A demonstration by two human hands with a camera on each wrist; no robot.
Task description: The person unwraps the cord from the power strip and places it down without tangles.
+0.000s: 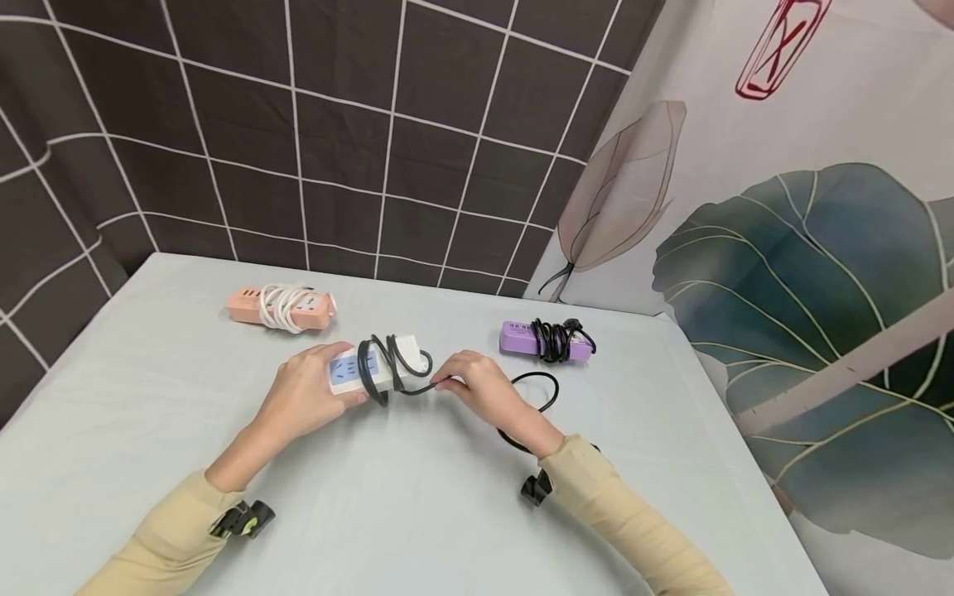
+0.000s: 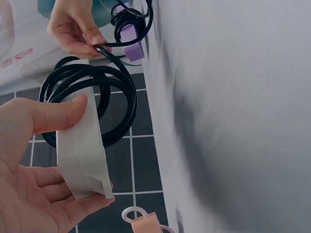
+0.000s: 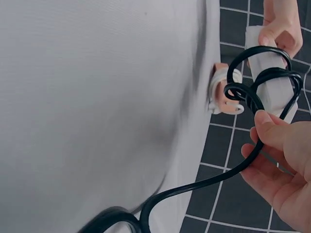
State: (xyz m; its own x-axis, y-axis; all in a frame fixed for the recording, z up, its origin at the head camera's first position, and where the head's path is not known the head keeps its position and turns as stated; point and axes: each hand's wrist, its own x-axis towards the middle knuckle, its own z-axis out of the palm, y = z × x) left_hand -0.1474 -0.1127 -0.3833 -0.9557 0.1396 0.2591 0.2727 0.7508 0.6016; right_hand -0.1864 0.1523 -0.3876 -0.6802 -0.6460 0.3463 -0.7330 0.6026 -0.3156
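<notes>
A white power strip (image 1: 345,370) with blue socket faces is gripped at its left end by my left hand (image 1: 304,389), thumb on one side and fingers on the other. Loops of black cord (image 1: 365,364) are wound loosely round its middle. My right hand (image 1: 480,387) pinches the cord just beyond the strip's right end. From there the cord runs on in a wide loop under and behind the right wrist. In the left wrist view the strip's plain back (image 2: 82,141) shows, with the coils standing off it. The cord's plug cannot be made out.
A salmon-pink power strip (image 1: 242,305) wrapped in white cord lies at the back left of the pale table (image 1: 417,513). A purple power strip (image 1: 516,338) bound with black cord lies at the back right. A dark checked cloth (image 1: 343,141) hangs behind.
</notes>
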